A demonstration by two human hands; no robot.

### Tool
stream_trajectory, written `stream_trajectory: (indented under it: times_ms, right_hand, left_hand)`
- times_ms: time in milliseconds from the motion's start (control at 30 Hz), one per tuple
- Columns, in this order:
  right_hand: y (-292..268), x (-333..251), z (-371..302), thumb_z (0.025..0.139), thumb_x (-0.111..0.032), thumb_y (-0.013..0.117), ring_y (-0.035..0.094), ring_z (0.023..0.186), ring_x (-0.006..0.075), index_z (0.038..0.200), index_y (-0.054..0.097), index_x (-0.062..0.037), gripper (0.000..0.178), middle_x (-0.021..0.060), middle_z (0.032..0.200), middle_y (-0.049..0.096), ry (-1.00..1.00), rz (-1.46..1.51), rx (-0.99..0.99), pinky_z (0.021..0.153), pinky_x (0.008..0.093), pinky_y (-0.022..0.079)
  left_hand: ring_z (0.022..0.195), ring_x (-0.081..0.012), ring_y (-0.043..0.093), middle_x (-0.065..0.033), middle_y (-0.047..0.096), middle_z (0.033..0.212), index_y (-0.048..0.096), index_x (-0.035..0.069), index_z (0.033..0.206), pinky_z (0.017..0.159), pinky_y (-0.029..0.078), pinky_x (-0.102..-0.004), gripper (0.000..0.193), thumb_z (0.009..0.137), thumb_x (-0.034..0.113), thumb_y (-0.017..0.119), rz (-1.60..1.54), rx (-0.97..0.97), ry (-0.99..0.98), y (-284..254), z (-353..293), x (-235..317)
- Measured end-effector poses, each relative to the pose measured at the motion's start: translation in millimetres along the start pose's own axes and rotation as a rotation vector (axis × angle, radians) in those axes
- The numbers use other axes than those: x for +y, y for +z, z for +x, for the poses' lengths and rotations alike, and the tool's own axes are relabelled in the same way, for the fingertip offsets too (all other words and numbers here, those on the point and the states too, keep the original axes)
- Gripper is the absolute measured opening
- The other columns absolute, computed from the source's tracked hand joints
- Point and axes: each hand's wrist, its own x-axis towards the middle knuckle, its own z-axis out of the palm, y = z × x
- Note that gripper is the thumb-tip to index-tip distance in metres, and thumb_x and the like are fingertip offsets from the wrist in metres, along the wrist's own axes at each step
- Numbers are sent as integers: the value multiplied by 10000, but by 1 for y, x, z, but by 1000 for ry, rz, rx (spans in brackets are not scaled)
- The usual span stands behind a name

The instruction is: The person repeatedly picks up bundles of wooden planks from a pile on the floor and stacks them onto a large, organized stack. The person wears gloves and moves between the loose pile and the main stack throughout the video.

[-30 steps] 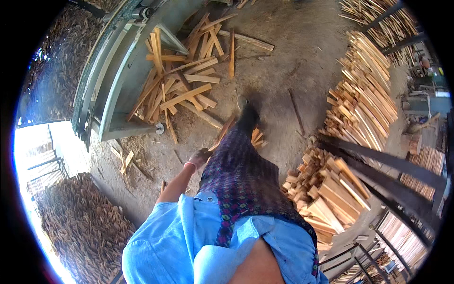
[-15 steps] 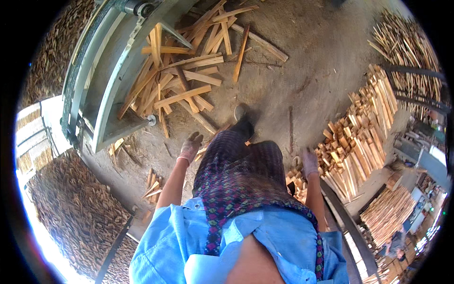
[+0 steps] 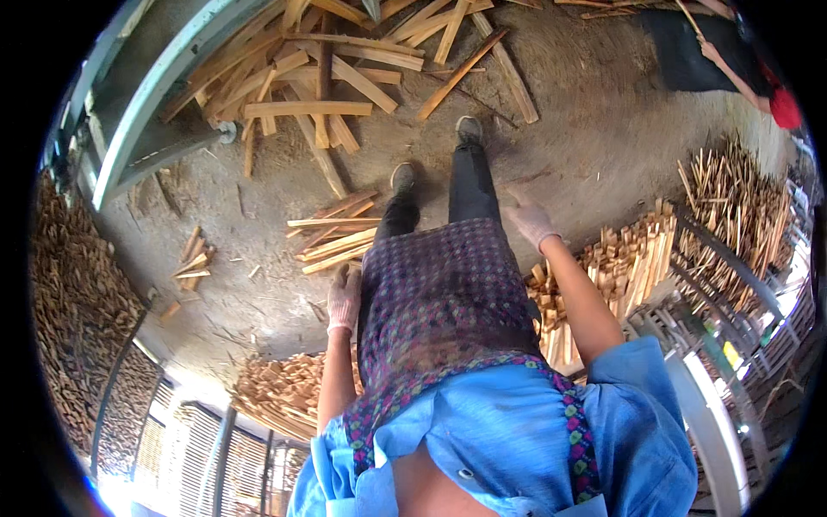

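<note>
My left hand (image 3: 344,302), in a pale work glove, hangs beside the patterned apron (image 3: 448,289). Its fingers point forward, loosely stretched, and no object shows in them. A small bundle of wooden slats (image 3: 340,246) lies on the ground just ahead of it. On the other side, my right hand (image 3: 531,222), gloved too, reaches forward over the bare floor with its fingers extended and slightly blurred. Nothing is seen in that hand either. The nearest thing to it is a row of stacked wood pieces (image 3: 603,271).
A loose heap of slats (image 3: 310,109) spreads ahead on the left beside a pale green metal frame (image 3: 159,82). More stacked wood (image 3: 280,392) stands behind on the left. At the far right another person's arm (image 3: 732,76) holds a stick. My shoes (image 3: 469,129) are on the dirt floor.
My view has turned and shifted, bringing the slat bundle by my feet and another person into sight. My right arm has swung forward; my left hand now hangs closer to the apron.
</note>
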Motion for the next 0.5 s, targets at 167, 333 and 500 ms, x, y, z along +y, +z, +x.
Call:
stream_trajectory:
  times_ms: [167, 333, 500]
  right_hand:
    - [17, -9, 131, 835, -291, 630, 561, 1238, 377, 1500, 374, -92, 740, 279, 1344, 561, -168, -34, -114, 1040, 406, 439]
    - [34, -39, 269, 834, -263, 604, 569, 1216, 416, 1539, 298, -119, 782, 293, 1318, 572, -217, -250, -168, 1041, 433, 438]
    - [67, -31, 491, 831, -333, 629, 484, 1310, 403, 1553, 266, -118, 835, 267, 1467, 434, -399, -360, -30, 1073, 433, 424]
  left_hand:
    - [1228, -434, 542, -290, 563, 1322, 454, -33, 1398, 1020, 442, -441, 650, 928, 386, 617, -388, 42, -531, 42, 8, 97]
    - [1322, -469, 428, -306, 384, 1474, 284, -10, 1497, 1095, 379, -474, 850, 876, 431, 660, -120, -129, -622, 90, 32, 145]
    - [1367, -452, 383, -315, 361, 1490, 240, -53, 1510, 1149, 310, -441, 885, 849, 314, 701, -232, -101, -698, 102, 51, 170]
